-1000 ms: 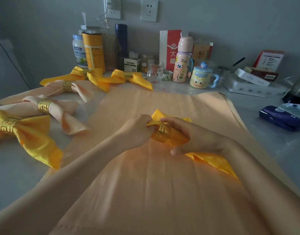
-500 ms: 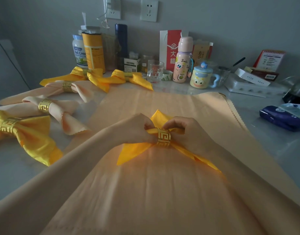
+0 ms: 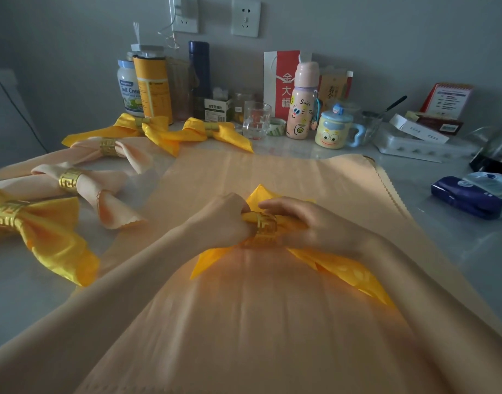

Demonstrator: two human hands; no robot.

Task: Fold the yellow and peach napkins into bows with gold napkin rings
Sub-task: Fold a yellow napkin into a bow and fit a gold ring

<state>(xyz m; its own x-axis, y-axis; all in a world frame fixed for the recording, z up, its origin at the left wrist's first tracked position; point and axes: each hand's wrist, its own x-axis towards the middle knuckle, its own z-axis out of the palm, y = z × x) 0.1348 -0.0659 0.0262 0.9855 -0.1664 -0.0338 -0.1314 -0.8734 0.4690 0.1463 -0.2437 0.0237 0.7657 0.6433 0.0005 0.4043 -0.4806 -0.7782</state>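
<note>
Light is dim and grey-blue, with weak, soft shadows and no hard edges. The glossy pale bench carries a faint sheen on its right side. The yellow satin napkin throws a warm orange glow on the spread peach cloth napkin under it. The person's forearms smear out of focus toward the bottom edge. Wide-angle bending tilts the white wall sockets and curves the bench's edges.
</note>
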